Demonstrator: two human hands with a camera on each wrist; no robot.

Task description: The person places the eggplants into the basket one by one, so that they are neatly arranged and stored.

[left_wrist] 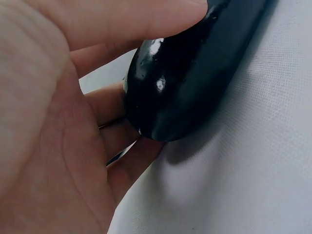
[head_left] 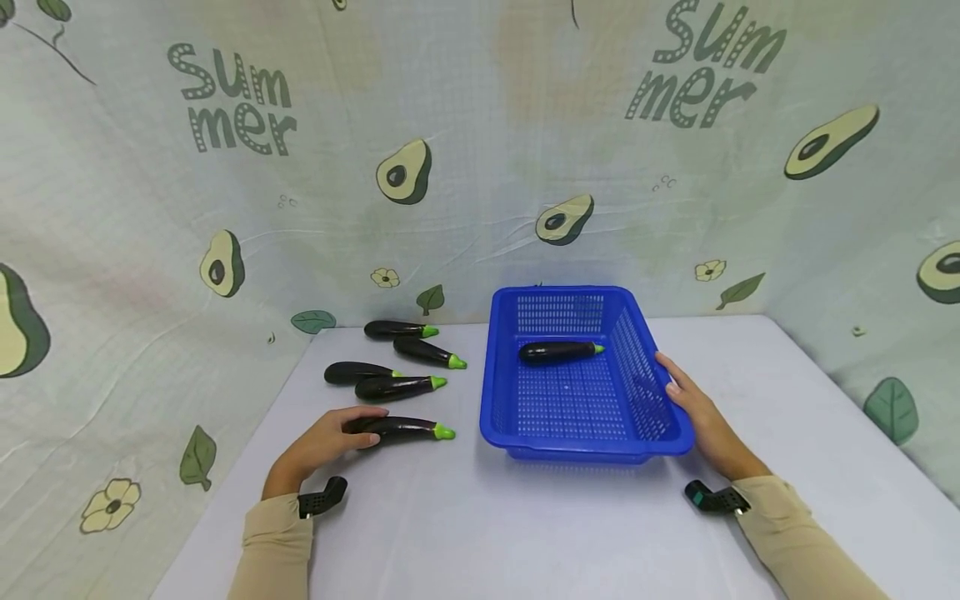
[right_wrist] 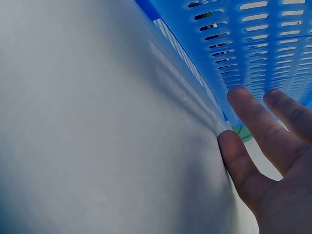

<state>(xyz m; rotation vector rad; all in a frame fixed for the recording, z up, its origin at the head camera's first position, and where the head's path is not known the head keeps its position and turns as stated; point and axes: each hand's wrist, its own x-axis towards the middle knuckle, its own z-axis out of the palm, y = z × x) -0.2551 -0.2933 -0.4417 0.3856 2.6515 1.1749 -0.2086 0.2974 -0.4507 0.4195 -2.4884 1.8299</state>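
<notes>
A glossy black, elongated eggplant with a bright green cap (head_left: 411,428) lay on the white cloth-covered table (head_left: 420,533), its blunt end gripped between thumb and fingers by the left hand (head_left: 330,437). The left-wrist view showed the fingers behind that end, hidden from the head view, but cut off the cap. To its right, a blue perforated plastic basket (head_left: 577,447) contained another eggplant (head_left: 555,353). The right hand (head_left: 701,412) touched the basket's right side, fingers straight and spread in the right-wrist view, thumb out of frame. Four more eggplants (head_left: 393,388) lay farther back.
</notes>
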